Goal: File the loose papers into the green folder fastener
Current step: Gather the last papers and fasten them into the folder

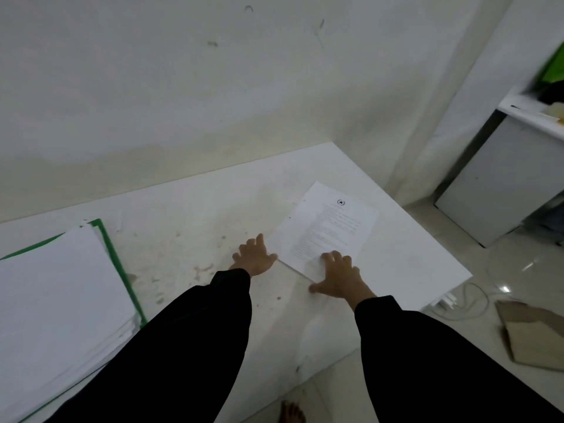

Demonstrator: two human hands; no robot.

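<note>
At the left edge of the white desk (189, 209) lies the green folder (117, 264), open, of which only a thin green border shows along the top and right side; the rest is covered by a thick stack of white papers (58, 294) whose left and lower parts are cut off by the frame and by a black sleeve (189, 346). The fastener itself cannot be made out. Stains and scuffs mark the bare desk between the folder and the hands. The left hand (253, 256) rests palm down on the desk with fingers spread and open, holding nothing, its fingertips just beside the near left edge of a loose printed sheet (326, 227). That sheet lies flat and skewed, well apart from the folder; its text is too small and blurred to read, though a round emblem sits at its top. The right hand (338, 276) is also open and flat, fingers spread, pressing on the sheet's near corner, thumb on the desk. At the far right, a blurred green shape sits on a white shelf, and a cable and brown cardboard lie on the floor.
</note>
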